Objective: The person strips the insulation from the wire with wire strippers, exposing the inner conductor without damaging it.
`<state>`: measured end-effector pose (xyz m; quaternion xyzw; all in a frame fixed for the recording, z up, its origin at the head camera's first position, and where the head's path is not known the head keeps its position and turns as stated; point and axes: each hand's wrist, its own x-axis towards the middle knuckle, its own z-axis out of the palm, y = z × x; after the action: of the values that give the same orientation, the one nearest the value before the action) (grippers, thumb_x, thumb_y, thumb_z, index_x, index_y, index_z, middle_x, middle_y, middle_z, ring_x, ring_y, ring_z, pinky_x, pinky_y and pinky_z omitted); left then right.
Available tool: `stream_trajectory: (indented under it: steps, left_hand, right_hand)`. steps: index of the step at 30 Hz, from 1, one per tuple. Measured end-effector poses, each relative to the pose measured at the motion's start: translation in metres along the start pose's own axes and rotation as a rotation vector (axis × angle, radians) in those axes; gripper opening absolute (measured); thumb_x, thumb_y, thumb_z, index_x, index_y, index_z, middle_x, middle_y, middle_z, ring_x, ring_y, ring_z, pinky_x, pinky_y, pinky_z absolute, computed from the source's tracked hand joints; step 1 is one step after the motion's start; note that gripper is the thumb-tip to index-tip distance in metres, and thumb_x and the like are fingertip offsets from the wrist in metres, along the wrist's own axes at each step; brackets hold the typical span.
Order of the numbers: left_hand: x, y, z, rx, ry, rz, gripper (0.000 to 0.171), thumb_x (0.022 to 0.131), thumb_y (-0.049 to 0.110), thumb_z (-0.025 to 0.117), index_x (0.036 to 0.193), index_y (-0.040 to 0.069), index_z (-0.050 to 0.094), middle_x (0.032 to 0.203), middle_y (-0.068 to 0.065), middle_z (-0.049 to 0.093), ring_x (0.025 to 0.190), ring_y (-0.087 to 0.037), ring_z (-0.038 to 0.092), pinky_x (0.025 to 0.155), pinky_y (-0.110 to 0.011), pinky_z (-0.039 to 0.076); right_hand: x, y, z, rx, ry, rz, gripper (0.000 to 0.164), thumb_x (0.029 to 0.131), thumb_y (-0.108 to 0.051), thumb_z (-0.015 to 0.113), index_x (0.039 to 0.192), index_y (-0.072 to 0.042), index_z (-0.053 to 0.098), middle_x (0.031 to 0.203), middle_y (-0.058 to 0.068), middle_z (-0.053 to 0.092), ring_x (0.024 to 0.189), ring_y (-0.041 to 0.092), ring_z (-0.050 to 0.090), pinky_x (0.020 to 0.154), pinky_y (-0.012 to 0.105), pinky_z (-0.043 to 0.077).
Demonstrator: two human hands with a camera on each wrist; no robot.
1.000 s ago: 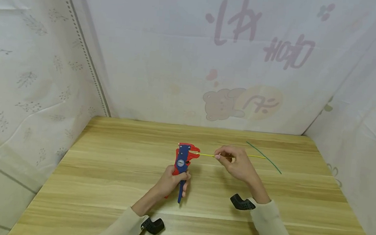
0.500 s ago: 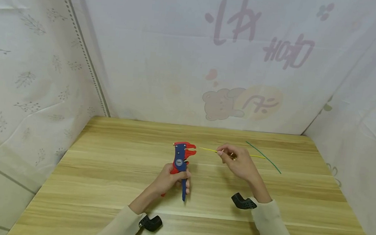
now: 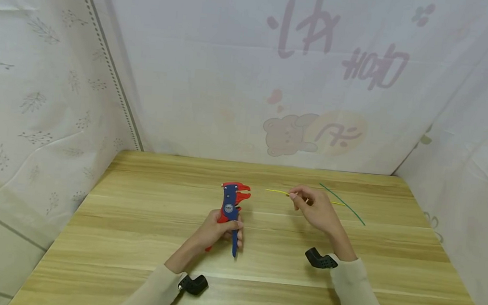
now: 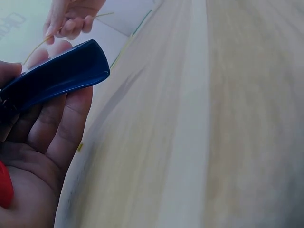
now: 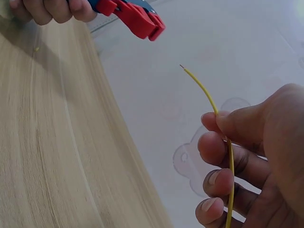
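My left hand [image 3: 215, 230] grips the handles of a red and blue wire stripper [image 3: 229, 200], its head upright and its red jaws apart, with no wire between them. In the left wrist view the blue handle [image 4: 61, 71] lies across my fingers. To the right, my right hand [image 3: 318, 211] pinches a yellow wire [image 3: 276, 190] between thumb and fingertips. The wire's free end points left toward the stripper, apart from it. A short bare metal tip [image 5: 182, 66] shows at that end in the right wrist view.
On the wooden table [image 3: 134, 210], a green wire [image 3: 344, 205] and another yellow wire [image 3: 338, 203] lie behind my right hand. A tiny yellow scrap [image 5: 36, 49] lies below the stripper. Patterned cloth walls [image 3: 196, 95] stand behind and at both sides.
The yellow wire's end has come out of the stripper's jaws, which have parted. My left hand has shifted left with the stripper, and my right hand has moved right with the wire.
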<state>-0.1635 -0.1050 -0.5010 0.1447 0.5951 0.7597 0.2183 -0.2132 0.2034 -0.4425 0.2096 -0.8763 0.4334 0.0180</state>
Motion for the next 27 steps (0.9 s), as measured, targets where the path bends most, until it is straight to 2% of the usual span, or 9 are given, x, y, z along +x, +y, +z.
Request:
stream_trajectory:
  steps: [6,13,21,27]
  left_hand:
    - [0.001,-0.001,-0.006,0.002,-0.007,-0.005,0.026,0.099,0.01,0.063,0.11,-0.011,0.05,0.078,-0.005,0.072,0.07,-0.02,0.076,0.07,-0.037,0.066]
    - [0.0,0.0,-0.012,0.008,0.007,0.003,0.042,0.1,0.01,0.063,0.117,-0.022,0.043,0.079,-0.006,0.073,0.07,-0.02,0.077,0.07,-0.036,0.066]
    - [-0.001,0.001,-0.017,0.025,0.021,0.005,0.04,0.1,0.011,0.063,0.116,-0.021,0.044,0.079,-0.006,0.073,0.07,-0.02,0.076,0.07,-0.037,0.066]
    - [-0.002,0.001,-0.019,0.036,0.027,-0.001,0.036,0.1,0.009,0.061,0.115,-0.02,0.044,0.079,-0.005,0.073,0.07,-0.02,0.076,0.071,-0.038,0.066]
  right_hand:
    - [-0.002,0.008,-0.006,-0.013,-0.007,0.06,0.025,0.106,-0.028,0.056,0.118,-0.011,0.07,0.08,0.016,0.068,0.06,0.014,0.048,0.053,0.025,0.039]
    - [-0.002,0.019,-0.009,0.002,-0.013,0.095,0.026,0.107,-0.028,0.056,0.119,-0.01,0.069,0.079,0.011,0.067,0.054,0.012,0.042,0.045,0.023,0.03]
    - [-0.003,0.029,-0.016,0.046,-0.023,0.134,0.027,0.107,-0.028,0.055,0.121,-0.008,0.068,0.082,0.014,0.067,0.052,0.011,0.037,0.045,0.024,0.029]
    - [-0.005,0.037,-0.022,0.023,-0.034,0.16,0.028,0.108,-0.029,0.053,0.12,-0.008,0.068,0.083,0.014,0.068,0.051,0.01,0.034,0.046,0.023,0.027]
